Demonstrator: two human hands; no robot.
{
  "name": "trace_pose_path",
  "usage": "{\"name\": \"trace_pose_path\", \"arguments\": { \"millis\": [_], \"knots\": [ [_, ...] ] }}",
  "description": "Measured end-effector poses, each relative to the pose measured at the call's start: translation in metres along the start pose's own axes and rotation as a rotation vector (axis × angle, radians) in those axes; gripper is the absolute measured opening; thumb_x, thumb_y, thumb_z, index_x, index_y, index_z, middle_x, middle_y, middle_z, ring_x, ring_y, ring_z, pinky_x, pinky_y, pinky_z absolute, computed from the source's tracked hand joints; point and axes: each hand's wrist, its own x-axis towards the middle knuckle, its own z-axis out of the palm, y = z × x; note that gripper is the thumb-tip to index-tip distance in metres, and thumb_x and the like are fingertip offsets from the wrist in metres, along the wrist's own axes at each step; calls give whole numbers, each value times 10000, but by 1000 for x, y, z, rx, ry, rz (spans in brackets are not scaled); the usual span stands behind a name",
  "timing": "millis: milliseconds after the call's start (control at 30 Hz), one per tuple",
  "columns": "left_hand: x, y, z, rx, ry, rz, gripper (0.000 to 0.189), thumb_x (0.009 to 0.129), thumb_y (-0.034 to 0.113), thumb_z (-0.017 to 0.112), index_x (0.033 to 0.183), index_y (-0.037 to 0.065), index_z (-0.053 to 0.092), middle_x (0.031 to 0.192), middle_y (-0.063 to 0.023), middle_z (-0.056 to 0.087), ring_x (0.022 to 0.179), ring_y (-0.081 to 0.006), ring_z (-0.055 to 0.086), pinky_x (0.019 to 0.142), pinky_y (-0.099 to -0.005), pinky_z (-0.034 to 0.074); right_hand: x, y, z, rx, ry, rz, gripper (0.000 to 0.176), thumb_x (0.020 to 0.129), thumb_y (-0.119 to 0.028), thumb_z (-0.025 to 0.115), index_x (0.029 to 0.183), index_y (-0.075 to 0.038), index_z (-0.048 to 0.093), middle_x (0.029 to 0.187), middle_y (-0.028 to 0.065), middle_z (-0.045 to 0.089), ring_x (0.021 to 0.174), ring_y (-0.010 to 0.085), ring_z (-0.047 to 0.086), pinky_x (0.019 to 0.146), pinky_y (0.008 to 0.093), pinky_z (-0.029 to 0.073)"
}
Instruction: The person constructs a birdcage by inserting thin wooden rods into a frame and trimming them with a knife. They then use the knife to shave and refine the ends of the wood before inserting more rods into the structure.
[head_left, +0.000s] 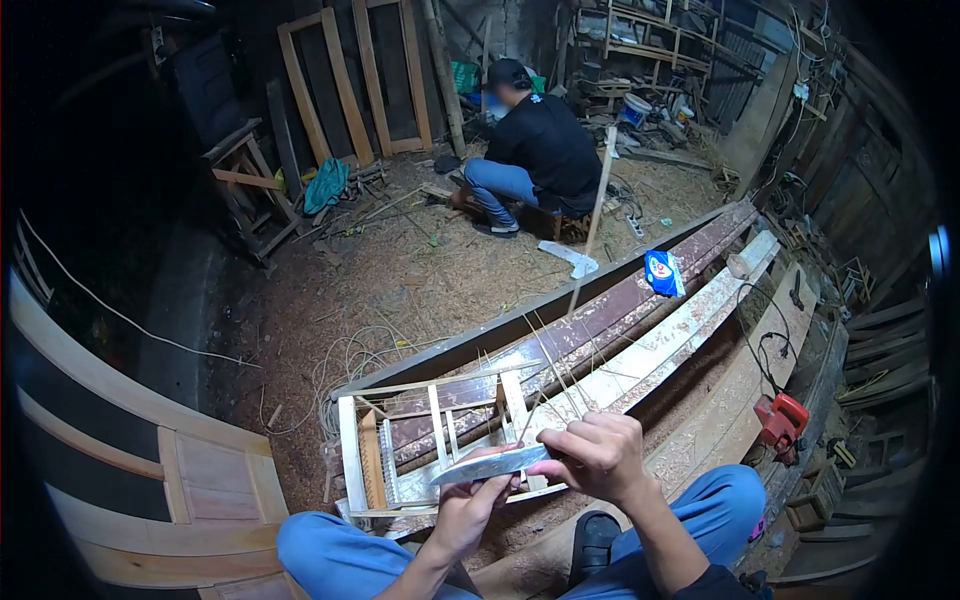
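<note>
My right hand (600, 455) is closed around the handle end of a knife with a broad grey blade (490, 465), which points left. Just under the blade, my left hand (468, 515) is closed, its fingers pinching what looks like a thin wooden stick (527, 425) that rises past the blade. The handle is hidden by my right fingers. Beyond my hands lies a small slatted wooden frame (435, 425), resting on long boards. Several thin sticks (550, 355) lean over the pale board (650, 358) behind it.
A blue packet (663, 273) lies on the brown board (610, 312). A red power tool (780, 420) with a black cord sits at right. Panelled woodwork (215, 480) stands at left. Another person (550, 145) crouches further back near a propped stick (600, 195). Loose cord (350, 370) covers the ground.
</note>
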Motion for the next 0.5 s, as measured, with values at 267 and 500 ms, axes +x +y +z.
{"name": "trace_pose_path", "arguments": {
  "millis": [267, 500],
  "knots": [
    [0, 2, -2, -18, -64, 54, 250, 993, 106, 585, 1214, 4, 641, 804, -21, 616, 629, -24, 457, 529, -181, 342, 1, 43, -17, 64, 317, 332, 262, 849, -317, 747, 887, -61, 708, 671, 85, 665, 557, 250, 634, 513, 354, 479],
    [5, 2, -5, -157, 8, 71, 370, 992, 74, 572, 1347, -20, 531, 866, -77, 648, 631, -42, 465, 549, -192, 378, -4, 6, 7, 31, 89, 79, 315, 799, -392, 772, 876, -93, 706, 624, 33, 591, 528, 199, 587, 482, 335, 444]
  ]
}}
